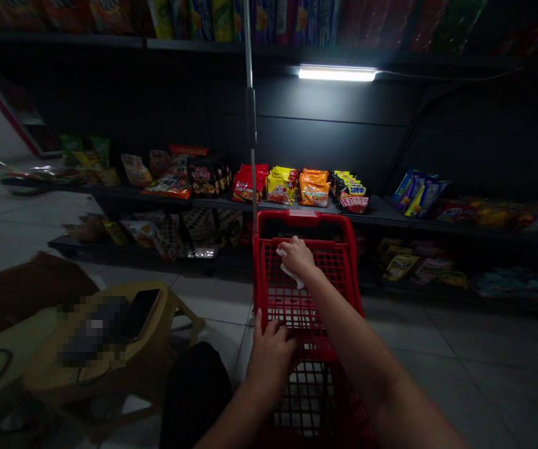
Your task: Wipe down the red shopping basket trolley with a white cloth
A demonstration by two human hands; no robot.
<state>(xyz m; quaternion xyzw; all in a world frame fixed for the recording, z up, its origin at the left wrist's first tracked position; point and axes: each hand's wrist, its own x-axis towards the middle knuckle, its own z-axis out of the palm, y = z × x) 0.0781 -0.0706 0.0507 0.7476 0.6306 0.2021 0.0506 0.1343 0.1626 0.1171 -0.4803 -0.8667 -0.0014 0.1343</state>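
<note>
The right hand (297, 259) is closed around a white cloth (291, 272), holding it against the far part of a red wire shopping basket (329, 280), just inside the basket's top rim. The left hand (269, 362) is nearer the body, its fingers (269, 327) curled over the red mesh, gripping the basket lower down. The basket sits directly in front of the person, between the two forearms, and a silver telescopic pole (249, 56) with a dark sleeve rises from its far left corner. Ahead, a long black shelf (381, 212) carries bright rows of snack packets (297, 187) in red, yellow and orange, with more packets on a lower shelf (170, 237) and colourful stock along a high shelf (222, 19). A bright tube light (336, 73) is fixed beneath that high shelf. To the left, a tan plastic stool (175, 318) holds a smartphone (140, 315) beside a pixelated object (91, 330), and a dark shape (194, 399) next to the basket is too dim to identify. Pale floor tiles (437, 362) run beneath it all
</note>
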